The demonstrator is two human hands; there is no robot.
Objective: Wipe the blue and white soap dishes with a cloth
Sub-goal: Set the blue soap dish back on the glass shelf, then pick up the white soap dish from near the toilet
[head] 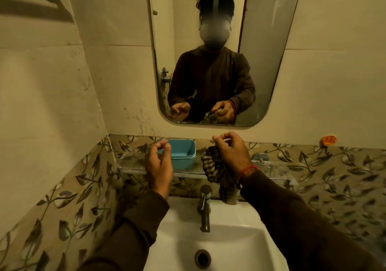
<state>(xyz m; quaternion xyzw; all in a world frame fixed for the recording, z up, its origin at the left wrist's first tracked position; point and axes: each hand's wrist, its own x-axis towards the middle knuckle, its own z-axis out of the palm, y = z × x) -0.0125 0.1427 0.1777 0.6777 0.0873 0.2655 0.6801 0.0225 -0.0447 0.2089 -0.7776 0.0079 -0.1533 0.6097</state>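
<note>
Gripping a checked cloth [217,170], the right hand [231,153] is curled around its bunched top while the rest hangs down past the glass shelf [188,173]; a thin white edge shows between thumb and forefinger, and I cannot tell what it is. The left hand [159,162] hovers at the nine o'clock side of the blue soap dish [183,154], fingers loosely bent, holding nothing. One blue dish sits on the shelf, at about ten o'clock from the single tap [204,208]. One sink [240,239], one mirror [261,61], one cloth, two hands.
</note>
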